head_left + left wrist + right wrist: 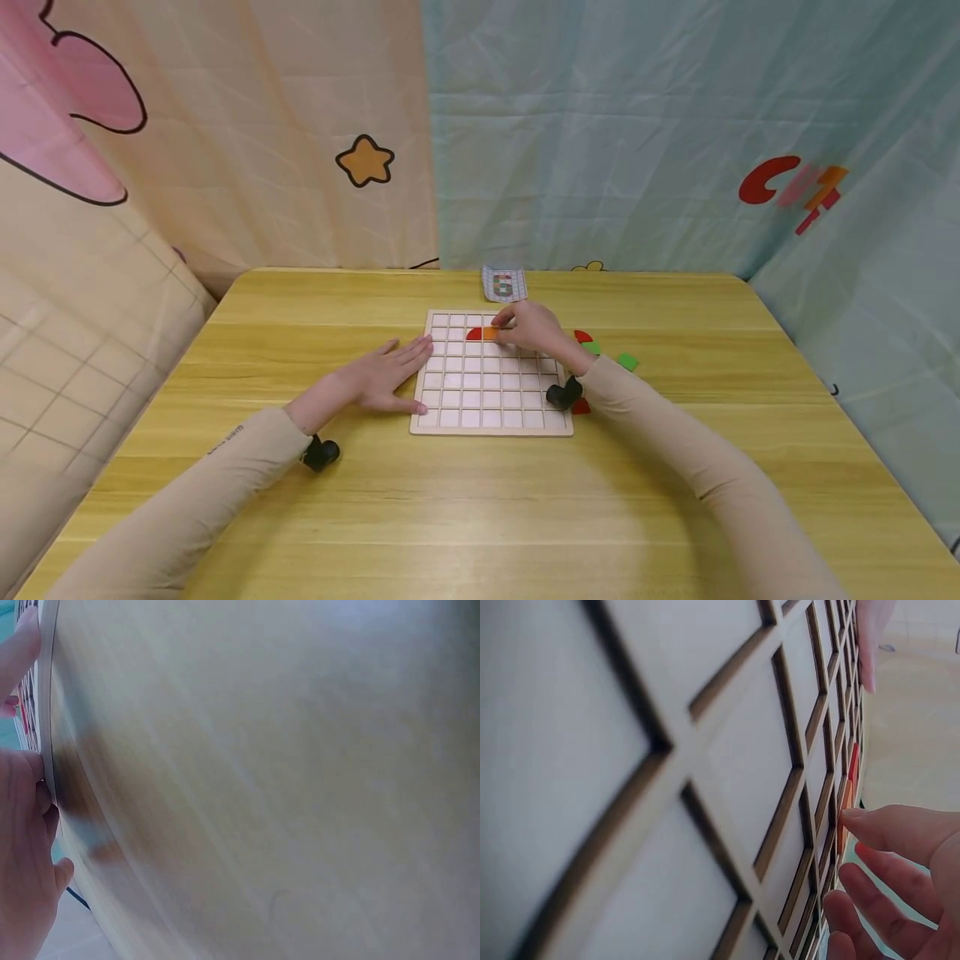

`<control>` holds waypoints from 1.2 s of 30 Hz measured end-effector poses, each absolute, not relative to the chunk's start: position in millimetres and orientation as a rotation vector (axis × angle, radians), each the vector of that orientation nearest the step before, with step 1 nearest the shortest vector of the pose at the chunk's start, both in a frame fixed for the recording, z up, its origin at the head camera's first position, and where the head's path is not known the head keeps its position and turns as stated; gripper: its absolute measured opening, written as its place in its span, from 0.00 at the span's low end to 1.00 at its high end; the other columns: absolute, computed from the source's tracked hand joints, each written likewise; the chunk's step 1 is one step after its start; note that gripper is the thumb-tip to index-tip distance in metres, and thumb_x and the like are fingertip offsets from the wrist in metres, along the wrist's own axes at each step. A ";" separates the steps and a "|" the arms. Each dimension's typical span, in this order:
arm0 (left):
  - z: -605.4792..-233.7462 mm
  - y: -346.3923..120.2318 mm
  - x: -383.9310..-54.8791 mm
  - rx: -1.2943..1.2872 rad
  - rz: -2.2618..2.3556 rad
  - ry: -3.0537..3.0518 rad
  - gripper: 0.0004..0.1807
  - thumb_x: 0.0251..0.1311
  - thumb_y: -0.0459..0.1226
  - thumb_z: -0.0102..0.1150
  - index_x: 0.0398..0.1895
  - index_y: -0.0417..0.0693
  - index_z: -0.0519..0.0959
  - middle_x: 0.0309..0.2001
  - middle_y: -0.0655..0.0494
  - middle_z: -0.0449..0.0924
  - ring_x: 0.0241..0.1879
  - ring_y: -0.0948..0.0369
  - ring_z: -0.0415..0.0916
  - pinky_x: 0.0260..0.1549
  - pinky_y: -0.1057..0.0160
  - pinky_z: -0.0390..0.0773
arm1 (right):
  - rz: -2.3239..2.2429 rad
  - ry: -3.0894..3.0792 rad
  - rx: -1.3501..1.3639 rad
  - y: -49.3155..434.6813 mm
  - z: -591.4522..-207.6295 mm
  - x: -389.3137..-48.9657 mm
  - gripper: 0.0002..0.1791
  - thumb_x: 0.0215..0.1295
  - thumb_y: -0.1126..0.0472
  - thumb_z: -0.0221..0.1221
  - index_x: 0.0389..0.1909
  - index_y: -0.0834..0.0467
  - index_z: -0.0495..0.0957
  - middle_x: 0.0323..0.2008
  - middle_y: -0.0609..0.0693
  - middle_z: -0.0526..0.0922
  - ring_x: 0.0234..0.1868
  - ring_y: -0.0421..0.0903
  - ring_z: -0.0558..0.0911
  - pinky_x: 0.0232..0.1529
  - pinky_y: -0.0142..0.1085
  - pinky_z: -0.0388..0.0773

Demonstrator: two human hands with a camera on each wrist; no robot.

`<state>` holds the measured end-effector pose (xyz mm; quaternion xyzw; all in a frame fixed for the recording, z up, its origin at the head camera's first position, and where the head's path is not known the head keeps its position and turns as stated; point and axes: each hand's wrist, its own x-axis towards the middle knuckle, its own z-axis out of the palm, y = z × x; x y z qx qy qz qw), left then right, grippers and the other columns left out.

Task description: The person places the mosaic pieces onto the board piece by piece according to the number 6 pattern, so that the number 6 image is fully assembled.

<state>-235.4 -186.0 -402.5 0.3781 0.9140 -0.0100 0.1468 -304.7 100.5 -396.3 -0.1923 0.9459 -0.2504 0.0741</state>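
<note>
A pale wooden grid board point(491, 433) lies on the table. My left hand point(386, 379) rests at its left side, fingers stretched onto the edge and thumb near the lower left corner; the left wrist view shows the same hand point(22, 840) along the rim. Over the upper rows is my right hand point(532, 325). Its thumb tip touches an orange piece point(490, 333) lying in the grid, while the other fingers point(889, 907) bend loosely beside it. A red quarter-round piece point(474, 334) sits just left of the orange one.
Right of the board lie a red rounded piece point(583, 336), a green piece point(591, 347), a green square point(628, 362) and another red piece point(581, 407), partly behind the right wrist's black camera point(564, 393). A printed pattern card point(504, 284) lies behind the board, near the curtain.
</note>
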 end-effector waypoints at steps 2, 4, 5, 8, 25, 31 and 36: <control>-402.6 -185.6 -235.1 1.086 -0.031 2.630 0.56 0.61 0.68 0.44 0.76 0.39 0.38 0.78 0.45 0.32 0.77 0.51 0.33 0.74 0.44 0.39 | -0.763 2.841 -0.573 103.7 -396.1 -303.7 0.15 0.60 0.54 0.65 0.47 0.52 0.84 0.46 0.49 0.86 0.45 0.47 0.82 0.45 0.41 0.78; -402.3 -185.2 -234.9 1.086 -0.030 2.631 0.56 0.61 0.67 0.44 0.76 0.39 0.38 0.78 0.44 0.32 0.77 0.50 0.33 0.74 0.44 0.39 | -0.772 2.842 -0.571 107.7 -395.4 -302.6 0.15 0.60 0.54 0.65 0.48 0.52 0.84 0.46 0.49 0.85 0.45 0.47 0.82 0.44 0.41 0.78; -402.4 -185.1 -234.8 1.085 -0.033 2.630 0.55 0.61 0.67 0.44 0.76 0.39 0.38 0.78 0.44 0.32 0.77 0.50 0.33 0.74 0.44 0.39 | -0.778 2.840 -0.570 109.8 -394.4 -301.8 0.15 0.60 0.54 0.65 0.48 0.51 0.83 0.46 0.49 0.85 0.44 0.48 0.82 0.43 0.41 0.78; -402.2 -184.7 -234.5 1.082 -0.036 2.627 0.55 0.61 0.67 0.44 0.76 0.39 0.39 0.78 0.44 0.32 0.77 0.50 0.33 0.74 0.44 0.39 | -0.801 2.842 -0.574 117.2 -391.0 -299.7 0.16 0.60 0.54 0.65 0.49 0.52 0.83 0.47 0.50 0.84 0.42 0.47 0.82 0.41 0.40 0.77; -399.8 -184.3 -234.7 1.075 -0.032 2.621 0.55 0.61 0.66 0.45 0.76 0.38 0.39 0.78 0.43 0.32 0.77 0.49 0.33 0.74 0.43 0.39 | -0.904 2.940 -0.560 197.6 -382.3 -293.0 0.18 0.61 0.56 0.65 0.51 0.57 0.82 0.47 0.57 0.84 0.35 0.50 0.81 0.31 0.37 0.76; -398.3 -184.0 -235.1 1.068 -0.045 2.612 0.55 0.61 0.66 0.45 0.76 0.38 0.38 0.78 0.43 0.32 0.77 0.50 0.33 0.74 0.43 0.39 | -0.915 2.913 -0.526 224.4 -390.0 -293.1 0.18 0.61 0.57 0.64 0.52 0.59 0.81 0.48 0.59 0.83 0.38 0.51 0.81 0.40 0.42 0.79; -399.3 -184.4 -234.0 1.068 -0.041 2.617 0.56 0.61 0.67 0.45 0.76 0.39 0.38 0.78 0.44 0.32 0.77 0.50 0.33 0.74 0.43 0.39 | -0.941 2.875 -0.548 235.8 -398.1 -290.2 0.18 0.60 0.60 0.66 0.50 0.61 0.81 0.46 0.60 0.84 0.39 0.53 0.83 0.42 0.45 0.81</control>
